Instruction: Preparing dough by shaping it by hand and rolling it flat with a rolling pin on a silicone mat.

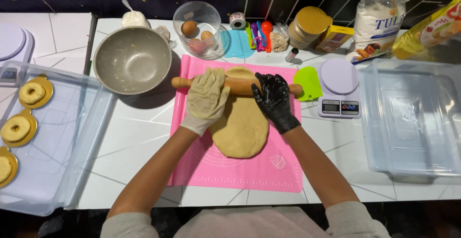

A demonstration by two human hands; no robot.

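A flattened oval of yellow dough (241, 127) lies on a pink silicone mat (201, 163). A wooden rolling pin (237, 84) rests across the far end of the dough. My left hand (207, 98), in a pale glove, presses on the left part of the pin. My right hand (273, 99), in a black glove, presses on the right part of the pin. Both hands lie flat over the pin with fingers spread forward.
A steel bowl (132, 59) sits left of the mat. A clear tub (48, 137) at far left holds ring doughnuts on gold discs. Right: green scraper (308, 82), kitchen scale (339, 88), empty clear tub (410, 118). Behind: egg container (198, 29), flour bag (379, 19).
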